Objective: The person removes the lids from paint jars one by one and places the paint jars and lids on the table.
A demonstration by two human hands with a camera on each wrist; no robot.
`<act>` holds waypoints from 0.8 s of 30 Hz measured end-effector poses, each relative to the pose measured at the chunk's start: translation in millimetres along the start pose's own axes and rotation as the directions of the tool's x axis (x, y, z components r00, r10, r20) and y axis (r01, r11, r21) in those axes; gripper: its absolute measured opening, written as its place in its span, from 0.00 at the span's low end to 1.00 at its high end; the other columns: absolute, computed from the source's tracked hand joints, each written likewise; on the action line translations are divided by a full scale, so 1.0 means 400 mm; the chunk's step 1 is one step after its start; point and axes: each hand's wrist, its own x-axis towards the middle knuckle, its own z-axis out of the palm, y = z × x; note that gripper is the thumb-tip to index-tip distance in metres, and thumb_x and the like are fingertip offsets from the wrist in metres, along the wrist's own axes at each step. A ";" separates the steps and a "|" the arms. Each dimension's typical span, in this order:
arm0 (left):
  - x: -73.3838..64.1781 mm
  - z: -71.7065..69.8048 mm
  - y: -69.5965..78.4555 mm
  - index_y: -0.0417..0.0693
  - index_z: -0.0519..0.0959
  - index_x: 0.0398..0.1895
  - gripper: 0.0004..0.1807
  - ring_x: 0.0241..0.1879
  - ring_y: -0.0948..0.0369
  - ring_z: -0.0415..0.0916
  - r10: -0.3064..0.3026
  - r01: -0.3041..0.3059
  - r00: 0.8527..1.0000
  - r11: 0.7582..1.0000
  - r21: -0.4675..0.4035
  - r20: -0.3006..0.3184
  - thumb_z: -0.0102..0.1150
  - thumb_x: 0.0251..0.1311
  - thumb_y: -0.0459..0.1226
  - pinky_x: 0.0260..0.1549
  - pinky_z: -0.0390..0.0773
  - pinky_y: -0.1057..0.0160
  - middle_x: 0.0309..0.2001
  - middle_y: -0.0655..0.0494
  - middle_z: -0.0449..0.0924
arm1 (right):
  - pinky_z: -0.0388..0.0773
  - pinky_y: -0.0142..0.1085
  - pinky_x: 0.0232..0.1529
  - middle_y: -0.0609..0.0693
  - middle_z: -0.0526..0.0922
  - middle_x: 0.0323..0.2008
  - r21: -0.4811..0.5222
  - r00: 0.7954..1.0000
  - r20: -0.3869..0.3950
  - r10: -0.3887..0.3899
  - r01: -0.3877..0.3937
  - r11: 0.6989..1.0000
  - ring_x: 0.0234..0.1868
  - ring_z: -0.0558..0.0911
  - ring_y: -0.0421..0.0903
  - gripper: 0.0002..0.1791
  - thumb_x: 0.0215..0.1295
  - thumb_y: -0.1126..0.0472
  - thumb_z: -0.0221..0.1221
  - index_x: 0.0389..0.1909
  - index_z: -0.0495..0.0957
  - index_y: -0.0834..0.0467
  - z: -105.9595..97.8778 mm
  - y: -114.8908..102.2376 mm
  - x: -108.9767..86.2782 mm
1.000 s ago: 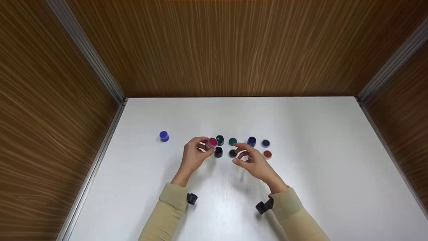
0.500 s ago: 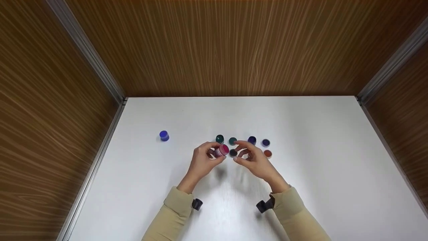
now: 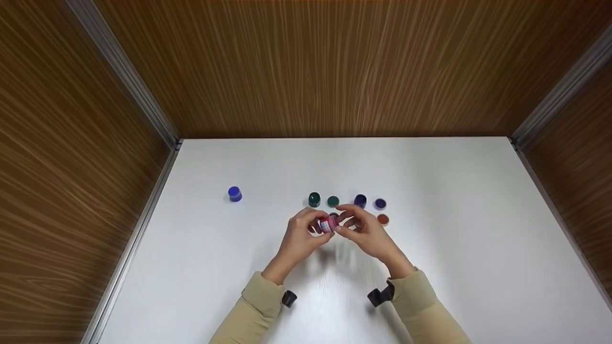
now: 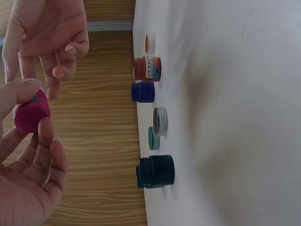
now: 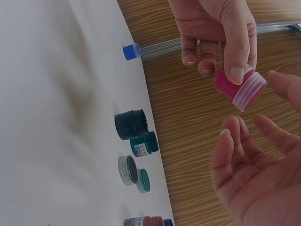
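Note:
A small pink paint jar [image 3: 327, 224] with its lid on is held above the table, tilted so that the lid points right. My left hand [image 3: 297, 237] grips its body between thumb and fingers, seen also around the jar [image 4: 33, 113] in the left wrist view. Beside the lid is my right hand [image 3: 367, 234], its thumb and fingers spread about it. In the right wrist view a gap shows between those fingers [image 5: 235, 150] and the jar [image 5: 239, 88]; contact at the thumb is unclear.
Below the hands stand uncapped jars: green [image 3: 314, 199], purple [image 3: 360, 200], black [image 5: 130, 124] and orange-red [image 4: 148, 68]. Loose lids lie beside them: green [image 3: 333, 201], purple [image 3: 380, 204], orange [image 3: 383, 219], black [image 5: 127, 170]. A blue jar [image 3: 234, 194] stands far left. Wooden panels enclose the table.
My left hand has carried the pink jar right and toward me, up to my right hand, tipping its lid rightward. The right hand has barely moved.

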 end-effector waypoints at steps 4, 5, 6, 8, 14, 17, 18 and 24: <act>-0.004 0.011 0.005 0.42 0.82 0.42 0.15 0.31 0.64 0.75 0.027 -0.027 1.000 1.000 0.014 -0.012 0.73 0.50 0.32 0.31 0.81 0.55 0.37 0.56 0.77 | 0.77 0.40 0.40 0.62 0.79 0.42 -0.007 1.000 -0.006 0.006 -0.006 1.000 0.41 0.79 0.57 0.19 0.64 0.70 0.63 0.53 0.73 0.71 0.001 0.006 0.000; -0.005 0.013 0.006 0.42 0.82 0.42 0.15 0.31 0.64 0.75 0.032 -0.031 0.999 0.999 0.020 -0.013 0.73 0.50 0.32 0.31 0.81 0.56 0.37 0.56 0.77 | 0.77 0.40 0.40 0.61 0.80 0.41 -0.007 1.000 -0.008 0.007 -0.007 1.000 0.40 0.79 0.56 0.17 0.64 0.70 0.63 0.52 0.74 0.72 0.001 0.008 -0.001; -0.006 0.015 0.006 0.42 0.82 0.42 0.15 0.31 0.64 0.75 0.034 -0.034 0.999 0.999 0.025 -0.015 0.74 0.50 0.32 0.31 0.81 0.57 0.37 0.56 0.77 | 0.77 0.40 0.40 0.60 0.80 0.41 -0.010 1.000 -0.010 0.008 -0.009 1.000 0.40 0.79 0.56 0.16 0.64 0.70 0.63 0.50 0.75 0.72 0.000 0.008 -0.001; -0.008 0.019 0.006 0.43 0.82 0.42 0.15 0.31 0.63 0.75 0.039 -0.038 0.999 0.999 0.037 -0.017 0.74 0.50 0.31 0.31 0.81 0.59 0.38 0.56 0.77 | 0.77 0.41 0.40 0.59 0.81 0.39 -0.015 1.000 -0.014 0.012 -0.012 1.000 0.39 0.79 0.54 0.14 0.63 0.69 0.63 0.48 0.76 0.71 -0.001 0.008 -0.002; -0.015 0.026 0.002 0.42 0.81 0.46 0.19 0.32 0.58 0.78 0.041 -0.041 0.999 0.997 0.061 -0.006 0.74 0.50 0.33 0.32 0.80 0.62 0.40 0.55 0.78 | 0.76 0.35 0.38 0.58 0.81 0.37 -0.041 0.999 -0.033 0.034 -0.035 0.999 0.36 0.79 0.52 0.12 0.63 0.69 0.64 0.45 0.77 0.70 -0.003 0.005 -0.006; -0.019 0.030 -0.001 0.42 0.81 0.47 0.20 0.32 0.56 0.79 0.047 -0.047 0.999 0.994 0.095 0.001 0.75 0.50 0.35 0.33 0.79 0.66 0.41 0.54 0.78 | 0.76 0.33 0.36 0.58 0.82 0.36 -0.049 0.998 -0.040 0.058 -0.060 0.997 0.35 0.79 0.51 0.12 0.64 0.68 0.63 0.44 0.77 0.70 -0.002 0.003 -0.007; -0.020 0.031 -0.002 0.42 0.81 0.47 0.20 0.33 0.55 0.79 0.050 -0.050 0.999 0.993 0.108 -0.001 0.75 0.50 0.35 0.33 0.79 0.67 0.41 0.54 0.79 | 0.76 0.32 0.36 0.58 0.82 0.36 -0.049 0.997 -0.042 0.065 -0.067 0.997 0.35 0.79 0.51 0.12 0.64 0.67 0.63 0.44 0.77 0.70 -0.002 0.002 -0.007; -0.024 0.036 -0.004 0.42 0.82 0.46 0.19 0.31 0.55 0.79 0.083 -0.077 0.996 0.983 0.164 -0.029 0.75 0.50 0.36 0.32 0.78 0.68 0.39 0.54 0.79 | 0.75 0.31 0.34 0.58 0.82 0.35 -0.036 0.996 -0.034 0.076 -0.078 0.996 0.34 0.80 0.49 0.11 0.65 0.67 0.63 0.44 0.77 0.70 0.001 0.006 -0.007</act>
